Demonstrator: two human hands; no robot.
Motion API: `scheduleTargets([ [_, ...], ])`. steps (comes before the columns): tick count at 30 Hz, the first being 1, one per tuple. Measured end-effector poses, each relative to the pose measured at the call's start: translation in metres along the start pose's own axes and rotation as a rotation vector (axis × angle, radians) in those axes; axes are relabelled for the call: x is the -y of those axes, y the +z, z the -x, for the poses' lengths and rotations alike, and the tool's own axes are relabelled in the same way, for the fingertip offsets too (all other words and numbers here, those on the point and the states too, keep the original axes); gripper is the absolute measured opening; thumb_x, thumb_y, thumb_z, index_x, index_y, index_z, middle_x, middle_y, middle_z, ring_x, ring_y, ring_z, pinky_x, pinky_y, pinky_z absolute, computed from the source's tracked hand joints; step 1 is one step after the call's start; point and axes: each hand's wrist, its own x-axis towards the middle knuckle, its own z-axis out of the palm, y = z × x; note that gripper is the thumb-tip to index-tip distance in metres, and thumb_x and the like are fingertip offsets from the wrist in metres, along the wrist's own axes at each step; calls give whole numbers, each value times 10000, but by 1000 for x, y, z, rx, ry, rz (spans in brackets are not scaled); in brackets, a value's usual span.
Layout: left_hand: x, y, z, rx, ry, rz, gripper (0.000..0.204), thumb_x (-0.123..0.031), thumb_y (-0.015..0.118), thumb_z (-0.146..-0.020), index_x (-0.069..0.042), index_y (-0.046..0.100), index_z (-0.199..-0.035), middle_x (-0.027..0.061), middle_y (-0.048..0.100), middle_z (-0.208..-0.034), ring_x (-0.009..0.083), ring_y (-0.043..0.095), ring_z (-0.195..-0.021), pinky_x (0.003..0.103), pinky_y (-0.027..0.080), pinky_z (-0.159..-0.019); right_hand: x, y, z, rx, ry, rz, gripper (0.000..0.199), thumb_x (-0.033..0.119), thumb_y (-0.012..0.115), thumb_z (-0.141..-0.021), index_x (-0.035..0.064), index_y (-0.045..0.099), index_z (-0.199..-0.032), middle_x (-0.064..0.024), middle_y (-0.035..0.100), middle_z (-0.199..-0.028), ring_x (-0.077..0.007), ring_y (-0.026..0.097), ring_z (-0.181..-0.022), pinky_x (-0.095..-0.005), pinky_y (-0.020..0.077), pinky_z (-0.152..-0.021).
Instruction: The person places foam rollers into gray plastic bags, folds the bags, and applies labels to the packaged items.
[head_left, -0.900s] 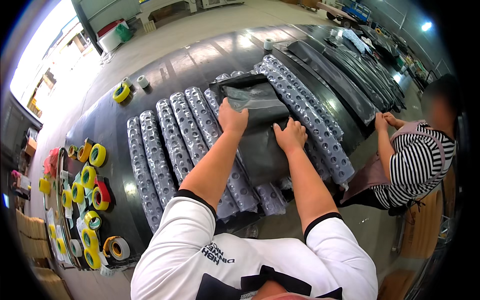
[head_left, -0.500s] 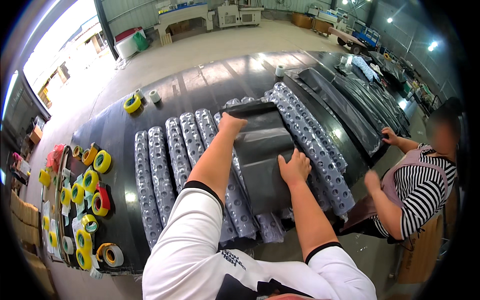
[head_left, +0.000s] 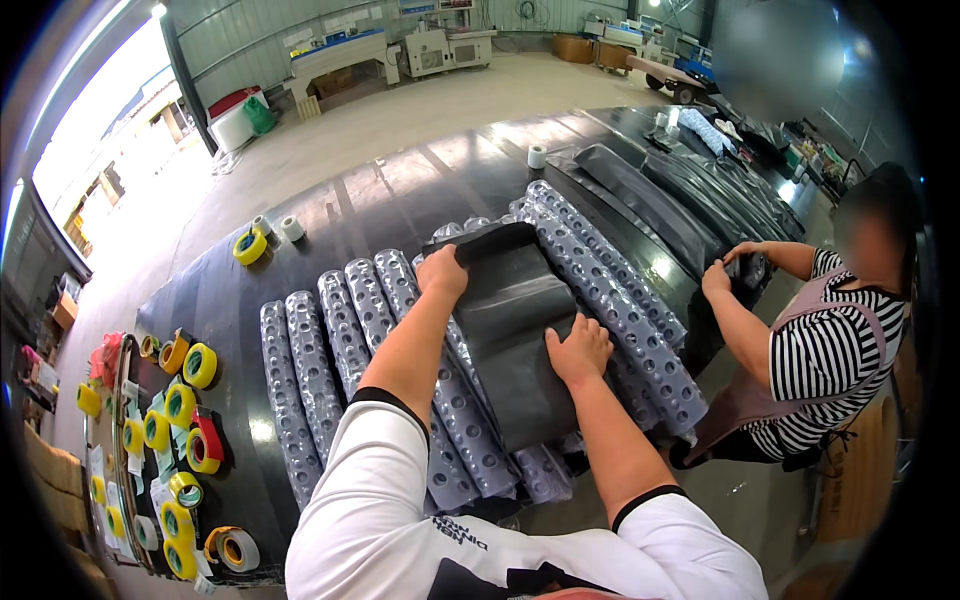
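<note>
A black plastic bag lies flat over several grey rolls, each a tube patterned with round spots in clear wrap. My left hand is closed on the bag's far left corner. On its right edge rests my right hand, fingers stretched out over the plastic. Wrapped rolls lie side by side to the left of the bag. To its right, other spotted rolls lie at a slant and partly stacked. The bag hides the middle of the rolls beneath it.
Yellow tape rolls and a red tape dispenser crowd the table's left end. More black plastic sheets cover the far right. A co-worker in a striped shirt stands close on the right, both hands at those sheets.
My two hands keep their places on the black bag, which looks flatter. The co-worker's near hand has moved out to join the other at the black sheets. The whole view has shifted slightly.
</note>
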Motion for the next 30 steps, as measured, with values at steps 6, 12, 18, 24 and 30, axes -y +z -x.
scheduleTargets([
  [6, -102, -42, 111, -233, 784, 305, 329, 5, 629, -599, -85, 653, -915, 124, 639, -935, 356, 597, -973, 452, 484, -857, -81, 35, -39, -608, -84, -900, 457, 337, 671, -874, 10, 584, -1181, -137, 617, -1097, -297, 592, -1010, -412, 458, -892],
  [12, -124, -93, 287, 47, 1301, 712, 311, -126, 636, -587, -91, 602, -893, 70, 592, -916, 287, 579, -965, 434, 452, -868, -173, -93, 107, 703, 344, -2107, 1002, 801, 369, -852, -17, 371, -1430, -200, 523, -1366, -339, 519, -1240, -478, 395, -1065],
  [18, -102, -55, 342, 507, 1478, 672, 318, -121, 688, -615, -97, 585, -914, 67, 584, -922, 276, 575, -972, 452, 442, -872, -251, -69, 222, 770, 472, -1729, 937, 654, 524, -886, -50, 293, -1460, -198, 481, -1398, -267, 509, -1247, -376, 398, -1050],
  [24, -103, -51, 365, 919, 1468, 772, 312, -151, 676, -705, -87, 586, -996, 91, 583, -965, 303, 576, -983, 451, 440, -899, -265, -79, 235, 1013, 537, -1378, 533, 109, 693, -758, -33, 559, -1255, -98, 648, -1111, -166, 634, -964, -290, 494, -877],
  [30, -39, -62, 203, 459, 753, 455, 532, -294, 817, -757, -66, 627, -1198, 145, 629, -1183, 301, 620, -1069, 387, 495, -920, -303, -107, 223, 939, 419, -1279, 613, 71, 690, -700, -65, 536, -1278, -102, 646, -1126, -192, 629, -987, -315, 475, -918],
])
